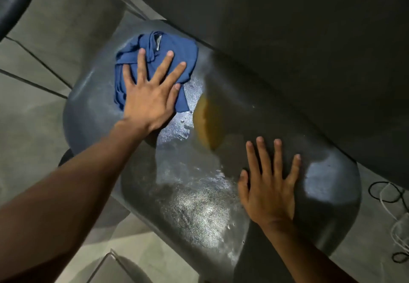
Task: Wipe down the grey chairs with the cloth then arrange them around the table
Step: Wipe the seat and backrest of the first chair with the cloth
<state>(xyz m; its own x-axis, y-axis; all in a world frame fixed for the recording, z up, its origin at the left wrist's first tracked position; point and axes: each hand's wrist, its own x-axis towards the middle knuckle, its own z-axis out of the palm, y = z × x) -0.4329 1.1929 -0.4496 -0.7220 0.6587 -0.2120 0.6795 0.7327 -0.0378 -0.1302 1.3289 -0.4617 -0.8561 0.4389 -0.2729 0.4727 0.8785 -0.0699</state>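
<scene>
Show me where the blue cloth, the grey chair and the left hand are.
blue cloth (174, 46): head view, upper folded part.
grey chair (199, 205): head view, shiny seat surface.
left hand (148, 96): head view, back of the hand.

Left hand (148, 96) flat, palm down, fingers (169, 62) straight and spread wide, forearm bare and stretched out from lower left. Right hand (269, 188) likewise flat, palm down, fingers splayed, wrist bent slightly, forearm bare, reaching up from lower right.
</scene>
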